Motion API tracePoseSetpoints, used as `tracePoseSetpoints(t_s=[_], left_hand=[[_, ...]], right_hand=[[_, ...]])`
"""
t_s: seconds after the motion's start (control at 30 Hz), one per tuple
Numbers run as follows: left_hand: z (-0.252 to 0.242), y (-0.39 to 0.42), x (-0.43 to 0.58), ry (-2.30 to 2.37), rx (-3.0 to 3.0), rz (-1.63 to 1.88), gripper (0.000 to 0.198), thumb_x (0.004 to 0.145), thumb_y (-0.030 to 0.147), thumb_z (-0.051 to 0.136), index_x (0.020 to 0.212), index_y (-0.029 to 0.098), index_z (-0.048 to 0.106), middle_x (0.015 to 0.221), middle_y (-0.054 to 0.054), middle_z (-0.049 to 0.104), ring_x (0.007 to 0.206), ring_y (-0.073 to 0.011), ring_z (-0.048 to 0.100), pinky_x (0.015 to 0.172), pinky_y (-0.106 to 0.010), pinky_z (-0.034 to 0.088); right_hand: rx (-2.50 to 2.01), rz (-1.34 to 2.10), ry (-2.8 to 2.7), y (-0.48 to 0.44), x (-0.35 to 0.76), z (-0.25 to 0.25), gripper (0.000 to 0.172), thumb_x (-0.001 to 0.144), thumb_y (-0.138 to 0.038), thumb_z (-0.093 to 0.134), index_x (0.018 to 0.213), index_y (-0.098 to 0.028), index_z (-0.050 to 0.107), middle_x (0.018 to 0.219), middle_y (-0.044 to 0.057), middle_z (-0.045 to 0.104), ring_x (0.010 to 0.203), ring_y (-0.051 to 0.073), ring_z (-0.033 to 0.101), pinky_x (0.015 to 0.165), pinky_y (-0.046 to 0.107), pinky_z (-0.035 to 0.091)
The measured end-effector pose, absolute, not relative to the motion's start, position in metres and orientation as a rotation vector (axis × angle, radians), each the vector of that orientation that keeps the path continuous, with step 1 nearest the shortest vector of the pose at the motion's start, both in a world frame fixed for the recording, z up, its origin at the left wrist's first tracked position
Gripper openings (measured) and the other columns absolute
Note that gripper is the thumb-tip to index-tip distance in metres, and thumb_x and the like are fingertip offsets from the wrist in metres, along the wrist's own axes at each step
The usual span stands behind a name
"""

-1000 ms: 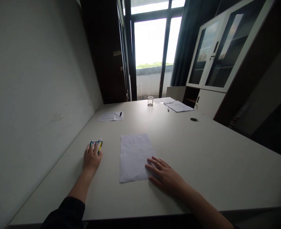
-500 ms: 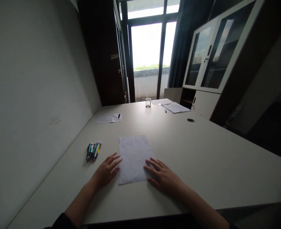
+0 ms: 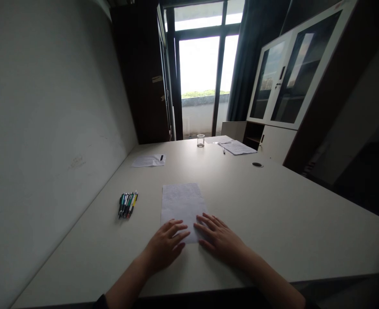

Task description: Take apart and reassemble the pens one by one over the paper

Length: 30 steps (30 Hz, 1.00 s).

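Observation:
A sheet of paper (image 3: 181, 204) with lines of writing across its top part lies flat on the white table (image 3: 241, 189) before me. My left hand (image 3: 166, 242) is over the sheet's lower left part, fingers stretched out and a little apart. On its lower right edge rests my right hand (image 3: 218, 236), its fingers spread too. Neither hand grips anything. To the left of the sheet, several pens (image 3: 128, 205) lie side by side in a bunch, apart from both hands.
Farther back stand a clear glass (image 3: 200, 140) and a stack of papers (image 3: 239, 147) with a pen (image 3: 223, 150) beside it. Another sheet (image 3: 149, 160) lies near the left wall. A round cable hole (image 3: 257, 165) is set in the tabletop at the right.
My left hand has moved right, from the sheet's left edge onto its lower part. My right hand stays on the right edge. The view has shifted slightly.

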<state>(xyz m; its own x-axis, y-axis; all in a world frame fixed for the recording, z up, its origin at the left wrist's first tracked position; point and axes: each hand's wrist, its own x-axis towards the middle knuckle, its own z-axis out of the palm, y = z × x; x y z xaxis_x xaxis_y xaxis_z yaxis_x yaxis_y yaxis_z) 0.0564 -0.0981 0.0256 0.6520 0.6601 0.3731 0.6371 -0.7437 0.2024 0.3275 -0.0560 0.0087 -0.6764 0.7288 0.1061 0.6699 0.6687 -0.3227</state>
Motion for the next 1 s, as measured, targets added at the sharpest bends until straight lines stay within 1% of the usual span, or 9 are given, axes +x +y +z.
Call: tracePoseSetpoints(t_s=[0.1,0.27,0.37,0.43,0.5,0.63,0.7,0.8,1.0], left_hand=[[0.026,-0.116,0.106,1.118,2.635,0.859,0.048,0.092,0.013,0.054,0.139,0.022,0.048,0.136,-0.011,0.056,0.132,-0.0259,0.047,0.111,-0.048,0.045],[0.013,-0.145,0.180,1.268,2.279,1.078,0.052,0.081,0.008,0.058,0.132,0.016,0.048,0.129,-0.017,0.054,0.122,-0.0312,0.050,0.106,-0.053,0.046],[0.003,-0.158,0.205,1.275,2.193,1.115,0.045,0.078,0.008,0.060,0.121,0.017,0.053,0.122,-0.016,0.057,0.118,-0.0339,0.051,0.106,-0.058,0.043],[-0.001,-0.163,0.213,1.178,2.184,1.076,0.033,0.073,0.007,0.062,0.103,0.019,0.058,0.107,-0.012,0.061,0.105,-0.0306,0.057,0.097,-0.052,0.050],[-0.001,-0.164,0.213,1.156,2.193,1.061,0.031,0.072,0.006,0.060,0.099,0.019,0.059,0.101,-0.011,0.061,0.097,-0.0291,0.058,0.089,-0.048,0.054],[0.003,-0.159,0.202,1.343,2.240,1.124,0.056,0.078,0.002,0.051,0.132,0.018,0.046,0.129,-0.017,0.051,0.121,-0.0337,0.048,0.104,-0.056,0.045],[-0.003,-0.159,0.202,1.319,2.304,1.130,0.066,0.074,0.002,0.052,0.137,0.017,0.039,0.133,-0.019,0.048,0.126,-0.0365,0.045,0.107,-0.061,0.042],[-0.021,-0.164,0.212,1.358,2.299,1.191,0.070,0.069,0.005,0.059,0.135,0.017,0.038,0.134,-0.021,0.046,0.131,-0.0423,0.039,0.108,-0.068,0.036],[-0.034,-0.171,0.223,1.381,2.257,1.185,0.056,0.071,0.010,0.063,0.124,0.018,0.048,0.126,-0.021,0.051,0.131,-0.0423,0.040,0.111,-0.065,0.037]], right_hand=[[-1.117,0.365,-2.645,-0.054,0.328,0.001,0.053,0.100,-0.054,0.044,0.149,-0.033,0.043,0.160,0.004,0.035,0.149,0.029,0.025,0.121,0.053,0.020],[-1.094,0.354,-2.699,-0.048,0.332,-0.012,0.054,0.099,-0.043,0.051,0.152,-0.035,0.038,0.162,0.002,0.029,0.150,0.027,0.022,0.122,0.049,0.018],[-1.077,0.339,-2.696,-0.045,0.332,-0.014,0.054,0.100,-0.049,0.049,0.151,-0.035,0.040,0.162,0.002,0.031,0.150,0.027,0.024,0.121,0.050,0.020],[-1.084,0.319,-2.679,-0.044,0.331,-0.014,0.054,0.100,-0.055,0.046,0.150,-0.034,0.041,0.161,0.003,0.032,0.149,0.028,0.025,0.121,0.051,0.021],[-1.106,0.308,-2.673,-0.044,0.330,-0.014,0.056,0.100,-0.057,0.044,0.151,-0.034,0.041,0.161,0.003,0.033,0.149,0.028,0.025,0.120,0.052,0.022],[-1.116,0.297,-2.699,-0.048,0.331,-0.013,0.054,0.101,-0.051,0.046,0.153,-0.035,0.036,0.162,0.002,0.030,0.150,0.027,0.023,0.122,0.050,0.021],[-1.105,0.268,-2.692,-0.050,0.331,-0.013,0.053,0.102,-0.050,0.044,0.153,-0.035,0.036,0.162,0.001,0.029,0.150,0.027,0.022,0.122,0.049,0.021],[-1.094,0.249,-2.688,-0.049,0.331,-0.012,0.053,0.102,-0.054,0.041,0.152,-0.034,0.039,0.161,0.002,0.030,0.150,0.027,0.023,0.122,0.050,0.021],[-1.080,0.257,-2.684,-0.044,0.331,-0.017,0.054,0.101,-0.056,0.043,0.151,-0.036,0.038,0.161,0.002,0.033,0.148,0.027,0.027,0.121,0.051,0.023]])
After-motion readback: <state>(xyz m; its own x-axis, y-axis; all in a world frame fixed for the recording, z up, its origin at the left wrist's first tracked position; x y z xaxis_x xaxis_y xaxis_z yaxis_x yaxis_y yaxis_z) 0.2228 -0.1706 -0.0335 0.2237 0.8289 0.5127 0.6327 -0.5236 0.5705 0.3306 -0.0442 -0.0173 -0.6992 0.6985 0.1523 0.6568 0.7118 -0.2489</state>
